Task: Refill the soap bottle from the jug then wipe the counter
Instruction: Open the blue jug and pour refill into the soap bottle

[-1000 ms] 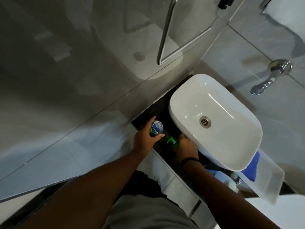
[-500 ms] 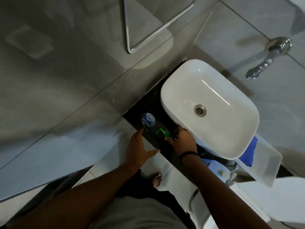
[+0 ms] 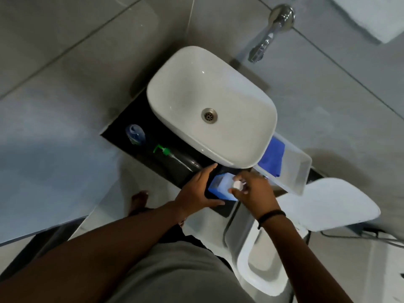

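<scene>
- Head view: left hand [image 3: 194, 191] grips the blue jug [image 3: 220, 188] at its side, lower centre, on the dark table [image 3: 175, 169].
- Right hand [image 3: 253, 189] closed on the jug's white cap [image 3: 237, 184].
- Green pump soap bottle [image 3: 162, 150] lies left, below the white sink [image 3: 209, 106].

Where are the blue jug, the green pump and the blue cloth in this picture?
Pale blue plastic jug [image 3: 220, 186]: head view, on its top face between the two hands.
Green pump [image 3: 162, 149]: head view, on the pump head lying on the dark counter.
Blue cloth [image 3: 272, 157]: head view, on its middle fold in the clear tray.
</scene>
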